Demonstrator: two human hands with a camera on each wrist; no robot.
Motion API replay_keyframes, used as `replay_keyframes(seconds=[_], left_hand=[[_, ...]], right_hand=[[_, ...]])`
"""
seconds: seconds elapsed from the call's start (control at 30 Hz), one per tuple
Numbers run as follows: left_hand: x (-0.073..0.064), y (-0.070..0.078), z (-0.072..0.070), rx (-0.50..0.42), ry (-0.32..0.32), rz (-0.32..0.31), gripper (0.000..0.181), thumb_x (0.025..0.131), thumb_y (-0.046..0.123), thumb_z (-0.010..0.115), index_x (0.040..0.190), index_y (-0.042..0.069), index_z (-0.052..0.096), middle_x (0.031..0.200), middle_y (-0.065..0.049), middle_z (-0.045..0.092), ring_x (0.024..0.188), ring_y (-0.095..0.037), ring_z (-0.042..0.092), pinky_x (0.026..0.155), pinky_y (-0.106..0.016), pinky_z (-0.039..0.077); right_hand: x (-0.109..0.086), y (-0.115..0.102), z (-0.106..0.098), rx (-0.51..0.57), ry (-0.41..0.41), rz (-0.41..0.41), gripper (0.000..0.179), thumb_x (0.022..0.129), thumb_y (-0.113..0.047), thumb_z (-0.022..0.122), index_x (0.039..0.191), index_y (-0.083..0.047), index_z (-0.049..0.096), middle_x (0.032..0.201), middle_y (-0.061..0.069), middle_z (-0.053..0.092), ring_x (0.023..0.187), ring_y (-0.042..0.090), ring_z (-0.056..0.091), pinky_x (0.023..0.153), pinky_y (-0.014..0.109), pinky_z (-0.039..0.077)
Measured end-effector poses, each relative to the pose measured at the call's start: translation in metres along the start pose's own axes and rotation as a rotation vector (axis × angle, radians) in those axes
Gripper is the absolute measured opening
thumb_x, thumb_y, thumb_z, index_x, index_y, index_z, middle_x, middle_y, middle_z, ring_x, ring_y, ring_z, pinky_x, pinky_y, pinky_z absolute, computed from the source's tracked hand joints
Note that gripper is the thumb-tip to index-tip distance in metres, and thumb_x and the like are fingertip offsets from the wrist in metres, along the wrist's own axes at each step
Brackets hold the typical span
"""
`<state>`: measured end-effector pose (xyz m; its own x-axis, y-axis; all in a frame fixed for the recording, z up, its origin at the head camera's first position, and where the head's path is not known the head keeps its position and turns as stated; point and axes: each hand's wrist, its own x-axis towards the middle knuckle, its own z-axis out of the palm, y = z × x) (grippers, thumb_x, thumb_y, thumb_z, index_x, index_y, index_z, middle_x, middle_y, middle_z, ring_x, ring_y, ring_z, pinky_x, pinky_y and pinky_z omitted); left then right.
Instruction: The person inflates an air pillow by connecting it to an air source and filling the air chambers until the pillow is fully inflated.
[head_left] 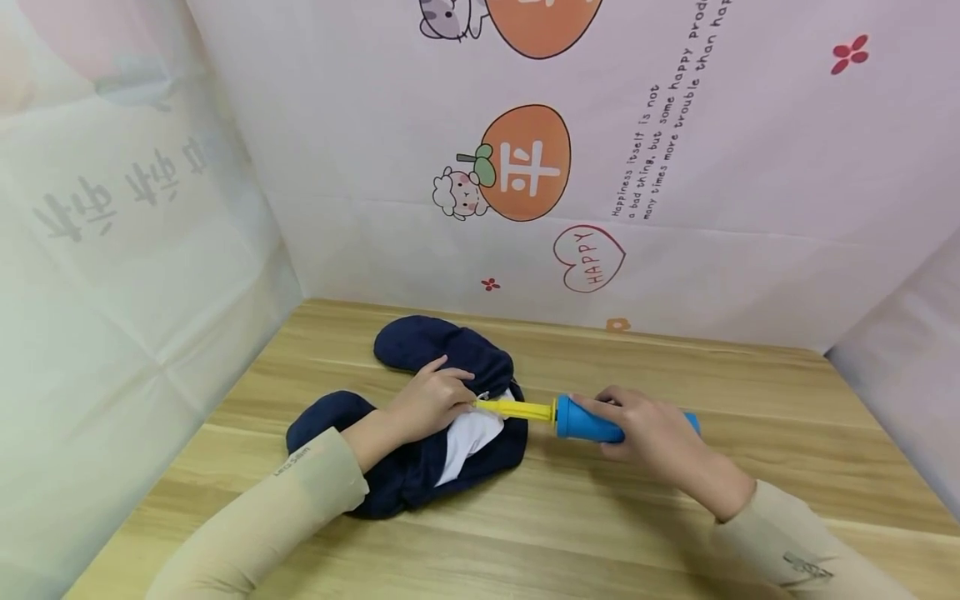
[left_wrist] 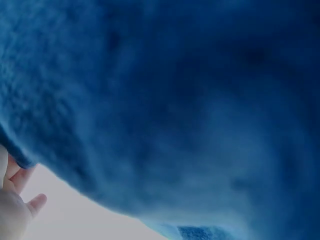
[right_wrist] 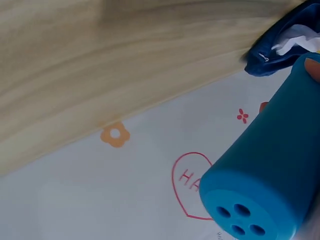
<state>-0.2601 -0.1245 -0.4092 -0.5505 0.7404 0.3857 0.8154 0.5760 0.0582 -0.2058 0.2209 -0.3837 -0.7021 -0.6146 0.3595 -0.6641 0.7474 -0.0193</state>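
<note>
Your left fingers (head_left: 459, 393) pinch the yellow nozzle (head_left: 525, 409) at the navy pillow (head_left: 442, 346), right fingers (head_left: 597, 407) grip the blue pump (head_left: 585, 422); tilting could dislodge the tip.

Head view: bright, soft, even light, its source out of frame. The left wall (head_left: 112, 292) carries a pale sheen, and a faint, soft-edged shadow lies on the surface (head_left: 555, 533) below the right hand (head_left: 648, 427). Lettering on the back wall (head_left: 720, 275) is readable. Left wrist view: navy cloth (left_wrist: 175, 100) fills most of the frame, badly out of focus, darkest toward the top. Right wrist view: dimmer, grain softly blurred, the blue cylinder (right_wrist: 265, 140) clearer.
</note>
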Motion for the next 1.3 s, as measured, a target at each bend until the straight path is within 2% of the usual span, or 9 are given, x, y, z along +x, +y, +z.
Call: replay_keyframes(seconds=[0.13,0.43,0.67,0.83,0.97,1.13,1.2,1.3], left_hand=[[0.001,0.000,-0.004,-0.018,-0.029,-0.025,0.008,0.092,0.010,0.077,0.099,0.009,0.080,0.099,0.001,0.078,0.121,-0.024,0.064,0.109,-0.060,0.039],[0.001,0.000,-0.006,-0.014,-0.076,-0.035,0.009,0.093,0.010,0.076,0.101,0.010,0.081,0.100,0.001,0.078,0.122,-0.024,0.063,0.110,-0.059,0.038],[0.001,0.000,-0.010,-0.075,-0.137,-0.135,0.012,0.094,0.012,0.076,0.104,0.010,0.081,0.105,-0.002,0.077,0.117,-0.025,0.065,0.109,-0.064,0.037],[-0.002,0.003,-0.017,-0.171,-0.175,-0.196,0.022,0.097,0.014,0.072,0.118,0.008,0.077,0.116,-0.006,0.074,0.114,-0.026,0.066,0.107,-0.062,0.040],[-0.004,0.006,-0.024,-0.229,-0.117,-0.199,0.032,0.098,0.013,0.072,0.129,0.006,0.071,0.127,-0.009,0.069,0.120,-0.027,0.064,0.104,-0.052,0.046],[0.002,0.013,-0.035,-0.382,-0.018,-0.206,0.035,0.098,0.010,0.070,0.133,0.006,0.069,0.133,-0.009,0.066,0.126,-0.027,0.060,0.103,-0.044,0.049],[0.005,0.016,-0.038,-0.474,0.014,-0.236,0.034,0.098,0.009,0.070,0.132,0.007,0.070,0.132,-0.008,0.067,0.123,-0.026,0.062,0.099,-0.041,0.052],[0.010,0.022,-0.038,-0.639,0.056,-0.315,0.030,0.099,0.010,0.069,0.128,0.006,0.072,0.126,-0.007,0.070,0.115,-0.022,0.066,0.091,-0.036,0.055]], right_hand=[[-0.001,0.001,0.002,-0.008,-0.008,0.001,0.072,0.070,-0.019,0.096,0.136,-0.016,0.069,0.109,0.011,0.070,0.087,0.026,0.070,0.066,0.043,0.060],[-0.001,-0.001,0.004,-0.004,-0.001,-0.028,0.072,0.071,-0.018,0.095,0.137,-0.015,0.068,0.106,0.010,0.070,0.082,0.022,0.069,0.063,0.039,0.059],[-0.002,-0.002,0.008,0.018,-0.062,0.027,0.071,0.076,-0.022,0.093,0.140,-0.017,0.065,0.109,0.010,0.070,0.081,0.021,0.069,0.066,0.041,0.060],[-0.003,0.001,0.009,0.034,-0.064,0.038,0.069,0.076,-0.021,0.092,0.140,-0.016,0.065,0.110,0.010,0.070,0.081,0.022,0.069,0.065,0.042,0.060],[-0.004,0.001,0.008,0.036,-0.073,0.037,0.070,0.077,-0.021,0.091,0.141,-0.014,0.063,0.111,0.011,0.070,0.082,0.022,0.069,0.065,0.042,0.059],[-0.004,0.002,0.006,0.043,-0.083,0.052,0.071,0.077,-0.020,0.092,0.141,-0.014,0.063,0.112,0.012,0.070,0.082,0.023,0.069,0.066,0.043,0.060],[-0.003,0.002,0.005,0.040,-0.081,0.048,0.071,0.077,-0.020,0.092,0.141,-0.015,0.063,0.111,0.011,0.070,0.083,0.024,0.069,0.066,0.044,0.060],[-0.002,0.002,0.005,0.038,-0.078,0.040,0.071,0.077,-0.020,0.092,0.141,-0.014,0.063,0.111,0.011,0.070,0.083,0.024,0.070,0.067,0.043,0.060]])
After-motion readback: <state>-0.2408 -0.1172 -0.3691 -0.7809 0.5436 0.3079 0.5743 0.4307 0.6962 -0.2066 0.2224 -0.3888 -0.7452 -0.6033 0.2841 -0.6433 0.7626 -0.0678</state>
